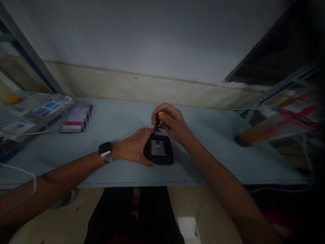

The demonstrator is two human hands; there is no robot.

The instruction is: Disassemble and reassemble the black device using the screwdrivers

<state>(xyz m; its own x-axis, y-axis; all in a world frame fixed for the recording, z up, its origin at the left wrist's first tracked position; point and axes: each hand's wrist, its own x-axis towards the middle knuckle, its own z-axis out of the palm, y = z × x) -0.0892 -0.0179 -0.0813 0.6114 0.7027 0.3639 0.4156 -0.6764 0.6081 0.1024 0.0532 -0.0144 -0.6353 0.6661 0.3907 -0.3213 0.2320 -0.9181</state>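
Note:
A flat black box-shaped device [166, 157] with rounded corners and a white printed label lies on the light blue table. My left hand [135, 147] is closed around its left side, thumb along the near edge and fingers at the far edge. A small screwdriver [157, 120] with a black and yellow handle is pinched in my right hand [174, 123]. It points down at the far left corner of the device, close to my left fingertips. The screwdriver's tip is too dark and small to make out.
On the left lie a phone [74, 118] with a blurred screen and a white power strip [48, 110] with blue sockets and cables. At the right, a clear container [269, 130] with an orange band and red strings rests near a metal frame. A wall [152, 81] rises behind the table.

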